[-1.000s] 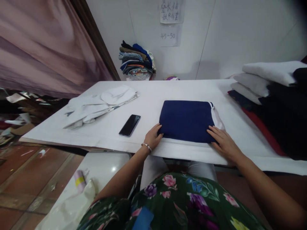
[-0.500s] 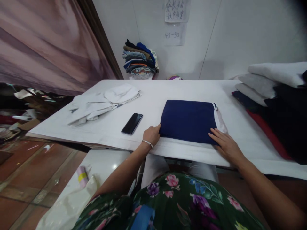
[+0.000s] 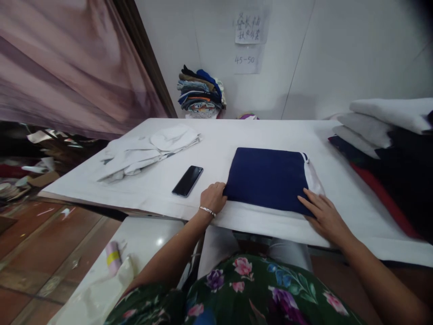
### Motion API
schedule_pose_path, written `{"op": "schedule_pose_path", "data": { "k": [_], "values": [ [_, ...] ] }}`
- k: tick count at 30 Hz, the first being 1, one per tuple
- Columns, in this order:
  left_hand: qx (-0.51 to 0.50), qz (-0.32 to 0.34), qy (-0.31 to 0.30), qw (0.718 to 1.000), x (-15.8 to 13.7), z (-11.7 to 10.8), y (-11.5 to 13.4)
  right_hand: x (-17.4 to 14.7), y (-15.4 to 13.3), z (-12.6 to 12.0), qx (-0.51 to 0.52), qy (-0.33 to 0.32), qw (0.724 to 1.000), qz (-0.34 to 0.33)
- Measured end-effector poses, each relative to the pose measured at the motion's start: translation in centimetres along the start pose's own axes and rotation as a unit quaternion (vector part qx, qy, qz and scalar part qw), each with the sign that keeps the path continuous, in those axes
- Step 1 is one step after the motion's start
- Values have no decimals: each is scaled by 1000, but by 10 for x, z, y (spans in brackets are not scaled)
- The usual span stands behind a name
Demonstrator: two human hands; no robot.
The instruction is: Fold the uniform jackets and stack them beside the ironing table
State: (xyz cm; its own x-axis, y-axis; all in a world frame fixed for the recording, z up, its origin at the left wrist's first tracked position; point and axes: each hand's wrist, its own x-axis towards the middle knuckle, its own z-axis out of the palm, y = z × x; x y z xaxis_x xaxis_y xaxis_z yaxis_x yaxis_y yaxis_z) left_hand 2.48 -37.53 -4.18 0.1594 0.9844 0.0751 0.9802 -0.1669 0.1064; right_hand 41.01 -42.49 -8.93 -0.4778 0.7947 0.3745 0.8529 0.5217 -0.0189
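Observation:
A navy blue folded garment (image 3: 267, 178) lies flat on the white-covered table in front of me. At its right edge a white part with a narrow loop (image 3: 313, 176) shows. My left hand (image 3: 213, 198), wearing a bracelet, has its fingers closed on the garment's near left corner. Over the near right corner, my right hand (image 3: 324, 216) rests with its fingers stretched out on the cloth. A black phone (image 3: 187, 180) lies left of the garment, apart from my left hand.
A crumpled white garment (image 3: 149, 151) lies on the table's left part. Folded clothes (image 3: 368, 135) are piled at the right, and another clothes stack (image 3: 201, 92) stands beyond the far edge. Below left is a white surface (image 3: 152, 237) with a pink and yellow roll (image 3: 113, 257).
The view has tilted slightly, so everything sits a little lower. Both hands stay at the near corners of the garment, which keeps its folded shape.

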Motion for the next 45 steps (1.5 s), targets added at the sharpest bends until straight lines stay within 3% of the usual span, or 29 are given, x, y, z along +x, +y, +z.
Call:
{"op": "schedule_pose_path", "data": {
  "k": [9, 13, 16, 20, 22, 24, 29, 34, 37, 43, 45],
  "values": [
    [-8, 20, -31, 999, 0, 0, -9, -2, -2, 3, -4, 5, 1000, -6],
    [-127, 49, -61, 989, 0, -10, -26, 3, -11, -11, 30, -12, 998, 44],
    [-228, 42, -61, 971, 11, -16, -34, 16, -8, -20, 83, 30, 988, 125],
    [-228, 92, 65, 967, 38, -14, -18, 43, 16, -16, 162, 108, 939, 284],
    [-189, 120, 95, 970, 50, -6, -2, 55, 26, -8, 218, 96, 891, 386],
    [-143, 139, 82, 976, 59, 6, 12, 63, 30, 4, 261, 57, 860, 436],
    [-116, 155, 37, 980, 65, 36, 19, 70, 20, 23, 277, 3, 892, 356],
    [-196, 154, 53, 967, 68, 47, 7, 65, 19, 17, 371, 52, 843, 385],
    [-285, 104, 49, 952, 74, 44, 2, 59, 23, 11, 427, 103, 797, 414],
    [-441, -122, -19, 889, 102, 25, -15, 56, 31, 5, 521, 112, 698, 478],
    [-474, -142, -47, 868, 115, 19, -20, 61, 33, 0, 542, 102, 687, 473]
  ]
}}
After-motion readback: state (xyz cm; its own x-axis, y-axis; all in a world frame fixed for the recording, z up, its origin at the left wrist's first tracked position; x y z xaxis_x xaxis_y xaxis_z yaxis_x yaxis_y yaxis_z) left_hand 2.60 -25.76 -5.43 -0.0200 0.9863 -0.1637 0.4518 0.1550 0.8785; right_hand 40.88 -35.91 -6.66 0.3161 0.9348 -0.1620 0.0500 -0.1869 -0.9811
